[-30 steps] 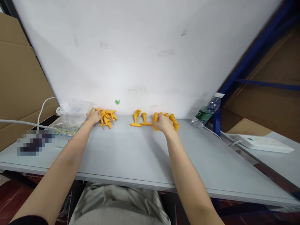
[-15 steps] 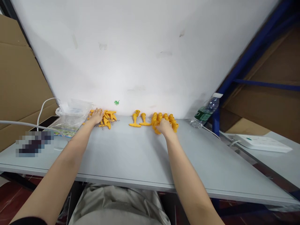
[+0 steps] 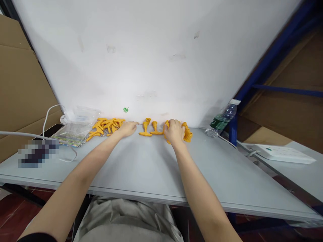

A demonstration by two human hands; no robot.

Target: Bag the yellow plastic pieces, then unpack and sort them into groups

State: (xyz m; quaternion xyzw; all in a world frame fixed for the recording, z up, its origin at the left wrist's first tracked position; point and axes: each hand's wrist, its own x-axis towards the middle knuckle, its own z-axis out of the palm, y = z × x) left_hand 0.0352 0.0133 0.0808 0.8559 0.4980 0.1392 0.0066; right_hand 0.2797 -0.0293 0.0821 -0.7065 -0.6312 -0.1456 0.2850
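Stretched out to the right, the fingers of my left hand (image 3: 128, 128) are apart and appear to hold nothing. The hand is between a pile of yellow T-shaped handles with bead chains (image 3: 107, 126) and two yellow pieces with T-shaped bases and round cup-like tops. Of these two, the left piece (image 3: 145, 128) is closer to that hand; the right piece (image 3: 154, 128) lies beside it. My right hand (image 3: 174, 131) rests with spread fingers over a tight group of yellow cup-shaped pieces (image 3: 188, 132), hiding most of them.
A clear plastic bottle (image 3: 222, 119) leans at the right, by a blue metal post (image 3: 232, 129). Plastic bags (image 3: 78, 124), white cables (image 3: 43, 122) and a blurred dark item (image 3: 37, 154) occupy the grey table's (image 3: 141, 168) left side. A white panel (image 3: 151, 60) stands behind.
My left hand has moved right, off the pile of handles, toward the two separate pieces. My right hand has shifted slightly left and forward, now spread over the cup-shaped group.
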